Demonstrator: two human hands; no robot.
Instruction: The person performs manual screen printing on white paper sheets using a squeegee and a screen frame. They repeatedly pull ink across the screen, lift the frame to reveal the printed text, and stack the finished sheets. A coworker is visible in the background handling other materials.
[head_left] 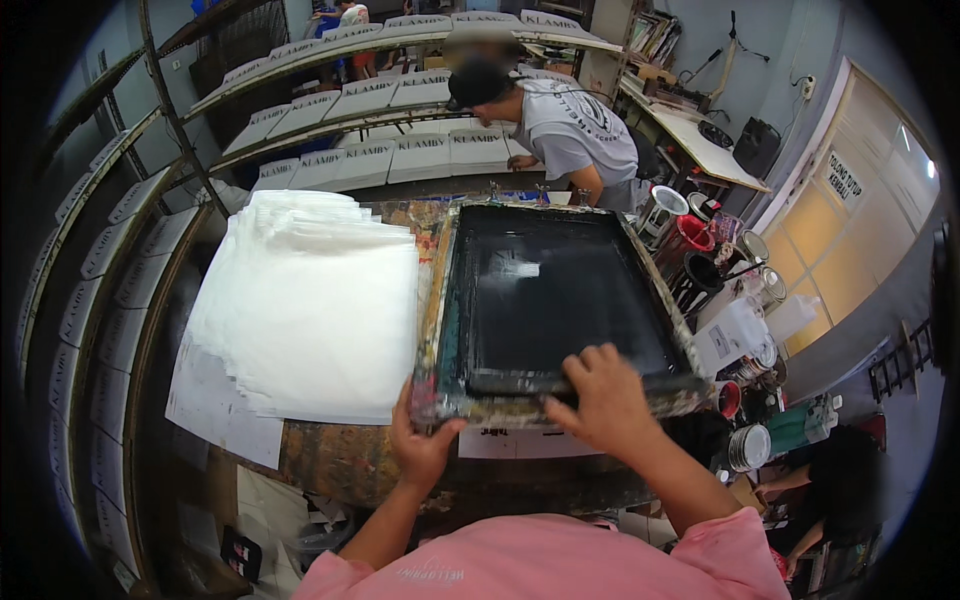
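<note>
Head view: hands apart, left hand [420, 447] gripping screen frame [440, 330], right hand [600, 400] clamped on squeegee [520, 383].

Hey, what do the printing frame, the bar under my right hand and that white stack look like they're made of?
Screen frame: probably wood, matte, its rim crusted with dried ink; dark mesh inside. Squeegee, under the right hand: dark, ink-coated, material unclear. White stack: thin, slightly translucent sheets, paper or plastic film. The left hand grips the frame's near corner.
</note>
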